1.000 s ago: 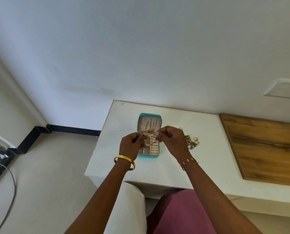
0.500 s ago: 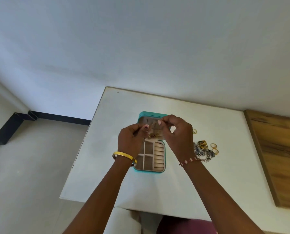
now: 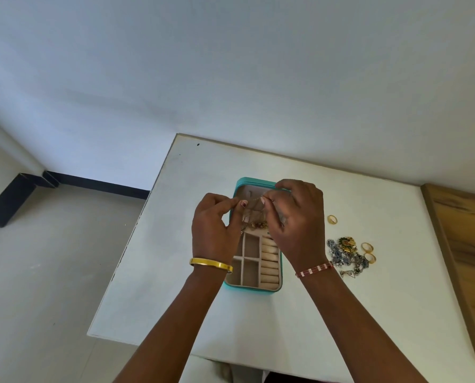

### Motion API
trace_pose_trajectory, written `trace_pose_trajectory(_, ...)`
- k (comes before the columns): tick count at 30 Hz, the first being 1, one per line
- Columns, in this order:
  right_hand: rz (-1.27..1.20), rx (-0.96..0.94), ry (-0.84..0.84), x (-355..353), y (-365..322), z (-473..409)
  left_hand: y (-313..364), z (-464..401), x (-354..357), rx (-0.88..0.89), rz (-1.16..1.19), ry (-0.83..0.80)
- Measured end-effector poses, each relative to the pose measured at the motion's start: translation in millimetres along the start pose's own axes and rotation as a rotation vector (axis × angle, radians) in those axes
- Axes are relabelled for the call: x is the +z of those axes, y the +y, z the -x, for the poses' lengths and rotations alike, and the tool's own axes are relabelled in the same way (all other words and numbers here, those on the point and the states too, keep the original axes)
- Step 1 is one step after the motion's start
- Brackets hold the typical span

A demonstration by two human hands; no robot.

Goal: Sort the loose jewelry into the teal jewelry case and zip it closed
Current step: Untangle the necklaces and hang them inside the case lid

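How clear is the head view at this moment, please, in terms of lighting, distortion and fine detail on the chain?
Head view: soft, even light, no glare; wide-angle bending curves the white table edges; the left hand and right hand are sharp, but the thin chain they pinch over the teal case is barely resolved.

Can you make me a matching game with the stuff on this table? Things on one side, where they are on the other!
Things:
1. teal zip jewelry case
2. thin gold chain necklace
3. tangled pile of loose jewelry
4. plain gold bangle

Places:
A. on the left wrist
B. open, under both hands
C. pinched between both hands
D. on the table, right of the case

Pairs: 1-B, 2-C, 3-D, 4-A
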State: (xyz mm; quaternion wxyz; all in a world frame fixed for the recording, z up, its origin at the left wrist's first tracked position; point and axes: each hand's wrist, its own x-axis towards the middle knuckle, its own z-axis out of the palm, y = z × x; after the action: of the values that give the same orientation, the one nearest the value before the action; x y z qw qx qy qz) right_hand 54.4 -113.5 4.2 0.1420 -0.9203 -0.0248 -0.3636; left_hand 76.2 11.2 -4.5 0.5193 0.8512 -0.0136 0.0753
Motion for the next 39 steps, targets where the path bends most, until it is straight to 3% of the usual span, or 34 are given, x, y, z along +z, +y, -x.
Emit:
trace_pose_trajectory(11, -0.134, 0.032, 0.047, -10.6, -5.0, -17.3, 15.5, -3.4, -4.1, 0.01, 0.158, -0.002)
trace_pose_trajectory(23, -0.113, -0.026, -0.053, 1.1, 6.1, -7.0, 2.7, -4.2, 3.6, -0.011, 0.024, 0.013)
trace_pose_trajectory(39, -0.122, -0.085, -0.206, 7.2, 9.5, -11.9, -7.8, -2.2, 7.8, 0.091, 0.004, 0.044)
